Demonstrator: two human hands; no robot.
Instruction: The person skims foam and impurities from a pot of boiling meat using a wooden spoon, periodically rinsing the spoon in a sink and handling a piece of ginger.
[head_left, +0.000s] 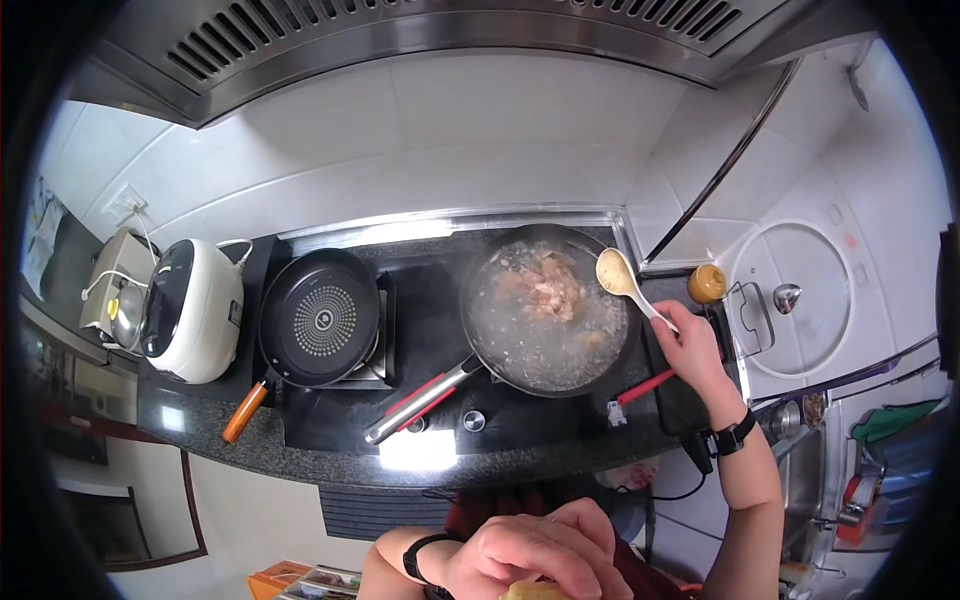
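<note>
My right hand (690, 345) grips the white handle of a cream-coloured spoon (616, 271), whose bowl is over the right rim of a dark frying pan (469, 300). Bubbling, cloudy liquid (525, 352) fills this pan, with a clump of pale pinkish-brown meat (553, 289) near its middle and steam above. At the bottom edge of the picture, my left hand (532, 540) is curled around a yellowish-brown lump (536, 591). The picture's edge and my fingers hide most of that lump, so its kind is unclear.
An empty frying pan (324, 296) with an orange handle (245, 412) sits on the left burner. Beside it stands a white rice cooker (217, 322). A red-handled tool (646, 386) lies right of the full pan. Further right are a brown jar (706, 283) and a round lid (814, 337).
</note>
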